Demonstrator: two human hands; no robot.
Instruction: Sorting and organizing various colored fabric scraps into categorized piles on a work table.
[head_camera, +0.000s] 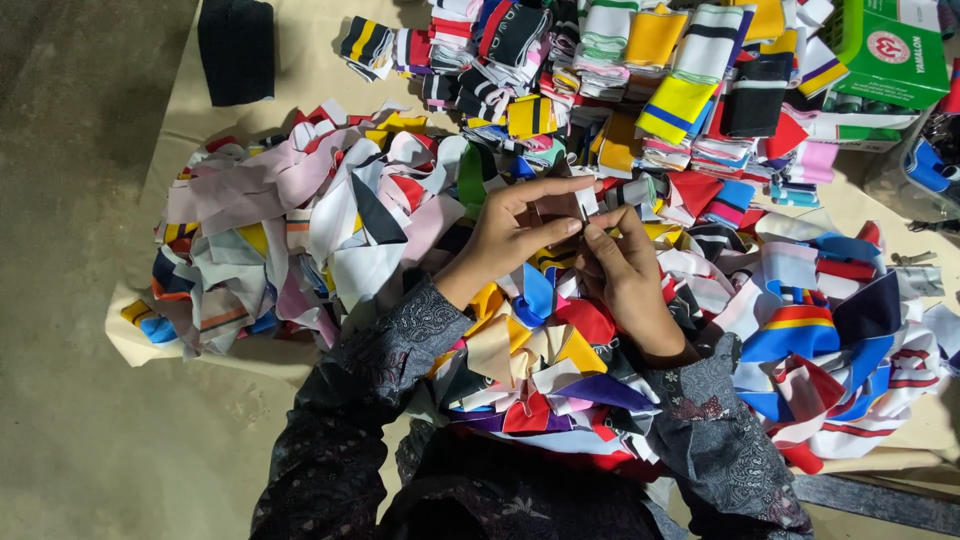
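- The left hand (505, 232) pinches a small strip of cloth (572, 205) between thumb and fingers, held above the heap.
- The right hand (628, 270) grips the same strip from below, its fingertips meeting those of the left.
- Both hands hover over a loose pile of scraps (420, 250) in many colours, spread on a beige sheet (300, 70) on the floor (80, 200).
- Folded stacks of striped bands (660, 70) lie just beyond the pile.
- A green box (895, 45) sits at the far right.
- A dark folded cloth (236, 50) lies apart, far left.
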